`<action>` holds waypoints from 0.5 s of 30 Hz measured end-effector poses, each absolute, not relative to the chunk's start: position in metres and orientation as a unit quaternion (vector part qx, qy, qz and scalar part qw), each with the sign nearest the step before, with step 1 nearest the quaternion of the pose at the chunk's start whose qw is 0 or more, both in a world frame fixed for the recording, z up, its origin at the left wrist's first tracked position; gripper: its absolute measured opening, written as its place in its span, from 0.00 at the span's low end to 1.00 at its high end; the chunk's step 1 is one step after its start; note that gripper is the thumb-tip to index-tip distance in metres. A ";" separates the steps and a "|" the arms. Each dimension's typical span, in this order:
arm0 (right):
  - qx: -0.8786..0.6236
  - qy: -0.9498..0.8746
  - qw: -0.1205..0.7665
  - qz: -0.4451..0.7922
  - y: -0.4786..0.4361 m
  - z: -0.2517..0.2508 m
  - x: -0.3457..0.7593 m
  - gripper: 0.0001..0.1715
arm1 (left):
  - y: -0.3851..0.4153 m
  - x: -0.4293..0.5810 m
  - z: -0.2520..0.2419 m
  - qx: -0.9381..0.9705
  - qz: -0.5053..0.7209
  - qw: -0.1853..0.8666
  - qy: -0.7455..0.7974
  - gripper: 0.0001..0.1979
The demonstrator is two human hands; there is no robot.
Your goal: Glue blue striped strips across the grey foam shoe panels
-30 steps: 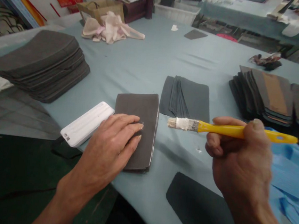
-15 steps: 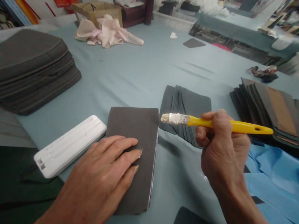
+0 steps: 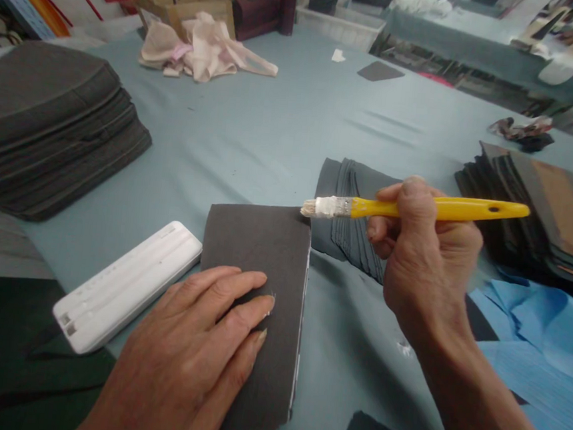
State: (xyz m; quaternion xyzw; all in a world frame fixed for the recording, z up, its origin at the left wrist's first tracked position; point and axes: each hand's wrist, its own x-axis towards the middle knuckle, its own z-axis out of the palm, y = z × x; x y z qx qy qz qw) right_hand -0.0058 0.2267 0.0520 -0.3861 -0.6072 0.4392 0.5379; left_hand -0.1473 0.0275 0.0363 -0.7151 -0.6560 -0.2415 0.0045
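My left hand [image 3: 204,348] lies flat, fingers stretched, on a stack of dark grey rectangular pieces [image 3: 259,239]. White residue shows along the stack's right edge and on a fingertip. In my right hand [image 3: 424,247] is a yellow-handled paintbrush [image 3: 447,209], held level, its bristles pointing left and coated with something white. The bristle tip is at the stack's far right corner; whether it touches is hard to tell. Behind the brush, partly covered by my right hand, lies a fanned pile of grey pieces [image 3: 337,213].
A white oblong device [image 3: 129,288] lies left of the stack. Tall piles of dark pieces stand at the left [image 3: 58,128] and right [image 3: 533,203]. Blue sheets [image 3: 542,331] lie near right. Pale cloth [image 3: 205,47] and a cardboard box [image 3: 184,8] are at the back of the table [image 3: 253,138].
My right hand has moved the brush up and slightly left, from beside the stack to its far right corner. My left hand stays flat on the stack. The whole view has shifted slightly.
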 end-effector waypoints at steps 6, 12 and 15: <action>-0.394 -0.634 0.520 0.416 0.226 0.052 -0.006 0.26 | 0.029 -0.145 0.038 -0.714 -0.236 0.004 -0.660 0.13; -0.400 -0.641 0.509 0.414 0.221 0.056 -0.004 0.26 | 0.030 -0.145 0.037 -0.700 -0.252 0.000 -0.668 0.13; -0.407 -0.636 0.505 0.418 0.215 0.058 -0.001 0.25 | 0.029 -0.143 0.037 -0.699 -0.247 0.009 -0.671 0.13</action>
